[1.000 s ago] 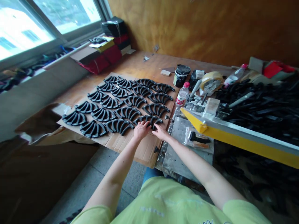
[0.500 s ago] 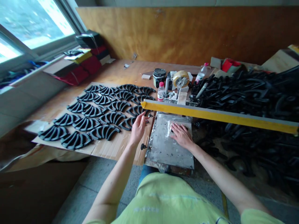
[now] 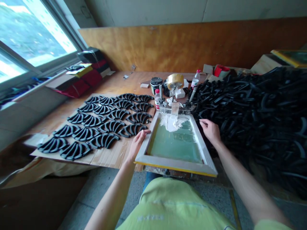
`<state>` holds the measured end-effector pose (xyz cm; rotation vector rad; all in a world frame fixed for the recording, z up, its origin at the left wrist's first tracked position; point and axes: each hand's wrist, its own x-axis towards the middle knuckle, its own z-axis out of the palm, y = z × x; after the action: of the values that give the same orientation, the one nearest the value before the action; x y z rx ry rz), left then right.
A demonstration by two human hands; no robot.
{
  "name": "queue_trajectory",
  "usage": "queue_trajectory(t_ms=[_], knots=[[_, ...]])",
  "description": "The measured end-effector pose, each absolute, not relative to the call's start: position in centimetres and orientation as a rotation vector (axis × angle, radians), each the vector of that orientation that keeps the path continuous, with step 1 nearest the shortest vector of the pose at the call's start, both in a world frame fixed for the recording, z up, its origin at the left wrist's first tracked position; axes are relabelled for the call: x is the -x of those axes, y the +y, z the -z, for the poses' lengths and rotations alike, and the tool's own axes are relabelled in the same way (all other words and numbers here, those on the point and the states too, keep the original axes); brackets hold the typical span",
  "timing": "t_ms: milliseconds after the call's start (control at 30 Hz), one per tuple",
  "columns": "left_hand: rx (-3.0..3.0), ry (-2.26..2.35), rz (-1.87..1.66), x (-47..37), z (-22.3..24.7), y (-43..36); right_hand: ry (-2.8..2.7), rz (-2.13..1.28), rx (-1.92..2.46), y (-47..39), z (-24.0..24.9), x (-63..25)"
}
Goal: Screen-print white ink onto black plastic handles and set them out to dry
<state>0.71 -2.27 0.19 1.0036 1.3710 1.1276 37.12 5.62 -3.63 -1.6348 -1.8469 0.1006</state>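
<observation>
A screen-printing frame (image 3: 177,164) with pale wooden sides lies lowered in front of me. Its green mesh (image 3: 176,147) carries a smear of white paste (image 3: 173,124) at the far end. My left hand (image 3: 137,142) is at the frame's left side, fingers drawn together and touching the rim. Just off the frame's right side, my right hand (image 3: 211,130) is raised, its fingers curled in a pinch; whatever may be between them is hidden. The metal plate is covered by the frame. Left of it, rows of black curved, ribbed parts (image 3: 109,126) lie on cardboard.
A large heap of black parts (image 3: 259,124) fills the right side. Behind the frame stand a small bottle (image 3: 157,99), a black tub (image 3: 156,85), a roll of tape (image 3: 175,81) and another bottle (image 3: 195,79). Red boxes (image 3: 72,88) sit by the window.
The frame has swung down from a raised, edge-on position onto the plate. My right hand has left the plate and moved right; my left hand has come down along the frame's left side.
</observation>
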Motion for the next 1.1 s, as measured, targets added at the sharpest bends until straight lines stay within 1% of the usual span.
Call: queue_trajectory(t_ms=[67,167,267,367,433,500,567,633,733,800,900,1000,1100], knots=[[-0.964,1.392,-0.998,-0.3,2.3,-3.2,-1.891,-0.099,1.548,7.6,2.5,-35.0],[-0.874,1.368,-0.960,-0.7,5.9,-3.4,-2.095,-0.089,1.439,10.7,1.5,-30.2],[-0.865,1.430,-0.987,-1.3,8.4,-3.0,-2.327,-0.188,1.523,12.6,1.8,-26.7],[-0.876,1.444,-1.001,-1.3,9.6,-2.9,-2.477,-0.225,1.606,12.3,2.8,-25.7],[-0.876,1.438,-0.994,-1.1,10.0,-3.0,-2.536,-0.194,1.531,10.9,3.4,-26.0],[-0.878,1.433,-0.986,-0.9,10.3,-3.0,-2.621,-0.212,1.346,9.2,3.6,-26.9],[-0.887,1.429,-0.975,-0.8,10.5,-3.1,-2.716,-0.293,1.125,7.9,3.3,-27.8],[-0.902,1.424,-0.964,-0.8,10.7,-3.1,-2.772,-0.405,0.996,7.5,2.6,-28.4],[-0.929,1.437,-0.953,-0.8,10.6,-3.2,-2.723,-0.492,1.071,8.1,2.0,-28.2],[-0.936,1.446,-0.952,-0.8,10.5,-3.2,-2.615,-0.411,1.160,8.3,2.5,-27.7],[-0.915,1.441,-0.949,-0.8,10.0,-3.2,-2.551,-0.296,1.113,7.4,3.9,-27.5],[-0.878,1.435,-0.942,-1.0,9.2,-3.2,-2.594,-0.389,1.046,6.6,4.1,-27.9],[-0.837,1.414,-0.942,-1.0,7.6,-3.3,-2.535,-0.455,1.212,8.1,2.5,-27.5]])
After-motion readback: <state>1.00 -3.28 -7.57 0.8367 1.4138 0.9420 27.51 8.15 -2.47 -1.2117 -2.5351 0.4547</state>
